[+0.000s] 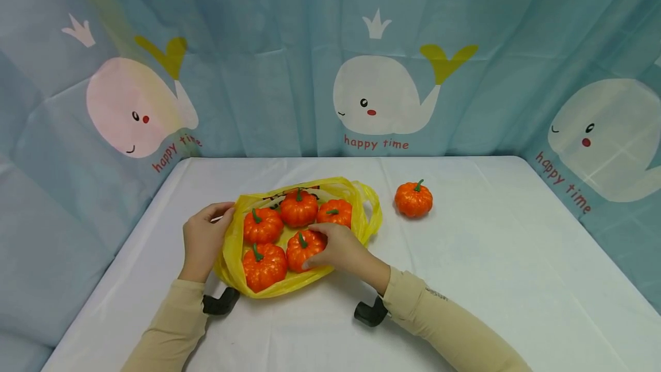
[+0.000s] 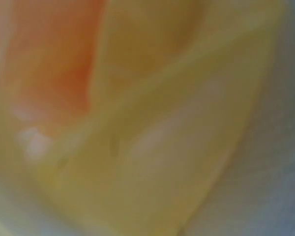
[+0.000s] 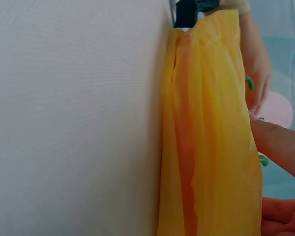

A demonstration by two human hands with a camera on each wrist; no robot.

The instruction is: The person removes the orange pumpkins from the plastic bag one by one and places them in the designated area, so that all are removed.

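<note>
Centre-left of the frame, the left hand (image 1: 202, 240) pinches a yellow bag (image 1: 295, 287) at its edge, the right hand (image 1: 345, 247) a pumpkin (image 1: 300, 252) inside.

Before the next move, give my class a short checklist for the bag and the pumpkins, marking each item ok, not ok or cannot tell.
1. Yellow bag open at the top: ok.
2. Left hand holding the bag's left rim: ok.
3. Right hand around the front-right pumpkin: ok.
4. That pumpkin resting on the bag's bottom: cannot tell.
5. Nothing left outside: not ok; a loose pumpkin sits right of the bag.
</note>
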